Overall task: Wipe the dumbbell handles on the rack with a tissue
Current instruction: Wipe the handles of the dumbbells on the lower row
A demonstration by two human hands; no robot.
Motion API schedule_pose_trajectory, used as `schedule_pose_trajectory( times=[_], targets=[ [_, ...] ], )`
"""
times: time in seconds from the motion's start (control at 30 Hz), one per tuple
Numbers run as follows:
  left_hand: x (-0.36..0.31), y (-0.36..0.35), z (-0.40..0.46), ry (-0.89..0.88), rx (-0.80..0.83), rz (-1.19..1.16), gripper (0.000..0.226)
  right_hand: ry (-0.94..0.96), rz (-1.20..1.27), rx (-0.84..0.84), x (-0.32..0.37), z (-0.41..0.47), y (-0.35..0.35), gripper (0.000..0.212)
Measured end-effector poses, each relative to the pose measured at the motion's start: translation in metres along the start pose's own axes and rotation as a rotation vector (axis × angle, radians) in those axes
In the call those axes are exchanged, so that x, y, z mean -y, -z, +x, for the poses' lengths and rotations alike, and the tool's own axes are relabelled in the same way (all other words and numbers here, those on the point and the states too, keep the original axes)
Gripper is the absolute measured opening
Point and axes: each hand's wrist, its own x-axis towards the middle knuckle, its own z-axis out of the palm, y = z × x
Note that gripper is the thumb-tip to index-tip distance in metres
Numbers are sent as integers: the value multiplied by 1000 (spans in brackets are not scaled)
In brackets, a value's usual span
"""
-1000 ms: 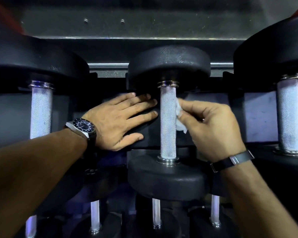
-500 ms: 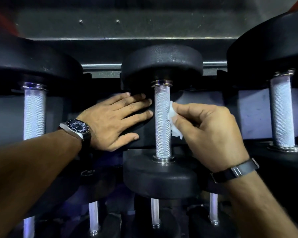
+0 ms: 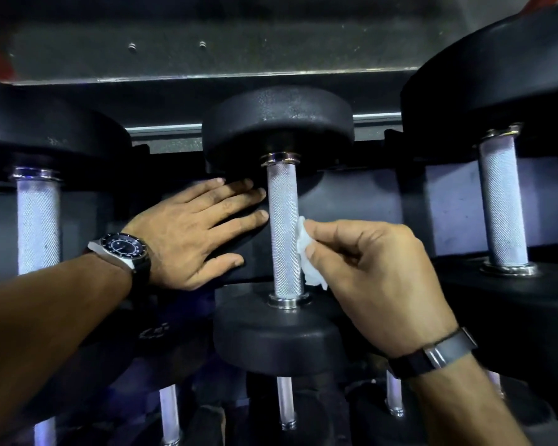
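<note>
A black dumbbell lies on the rack in the middle, its knurled silver handle (image 3: 284,230) running up and down between two black heads. My right hand (image 3: 368,268) pinches a crumpled white tissue (image 3: 308,255) and presses it against the right side of that handle, near its lower half. My left hand (image 3: 200,233) rests flat with straight fingers on the dark rack surface just left of the handle, fingertips close to it.
A larger dumbbell with a silver handle (image 3: 37,220) sits at the left, another (image 3: 503,204) at the right. Smaller dumbbell handles (image 3: 285,403) show on the lower tier. A grey metal rack beam (image 3: 207,37) runs across the top.
My right hand has slid the tissue down the right side of the middle handle. My left hand has stayed flat beside it.
</note>
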Motion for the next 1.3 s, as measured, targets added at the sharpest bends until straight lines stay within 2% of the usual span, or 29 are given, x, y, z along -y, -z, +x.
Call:
schedule_pose_trajectory(
  times=[0.13,0.23,0.3,0.43,0.5,0.67,0.77,0.87,0.93,1.0,1.17,1.3],
  targets=[
    [0,0,-1,-2,5,2,65,-112,-135,241,0,4,2,15],
    [1,0,-1,-6,2,1,64,-40,-91,104,12,18,7,11],
    [1,-1,-1,-3,0,1,64,20,-85,-2,23,30,5,16],
    [1,-1,-1,-5,-25,-2,63,22,-171,18,30,37,-7,16],
    [1,-1,0,-15,-43,-4,63,-15,-174,82,25,28,-7,15],
    [0,0,0,-20,-53,-1,63,-106,-89,363,-5,5,1,20],
    [0,1,0,-14,-33,1,63,-87,-40,388,-17,12,8,13],
    [1,1,0,-7,-17,8,64,-123,158,239,-19,30,4,20],
    [0,1,0,-7,-9,11,63,-190,479,195,-13,45,-7,27],
    [0,2,0,-6,-6,16,63,-238,737,227,-4,53,-18,32],
    [1,1,0,-16,-38,10,63,-307,775,479,-8,61,-14,34],
    [1,0,0,-13,-41,17,62,-331,930,389,-9,76,-15,38]
  ],
)
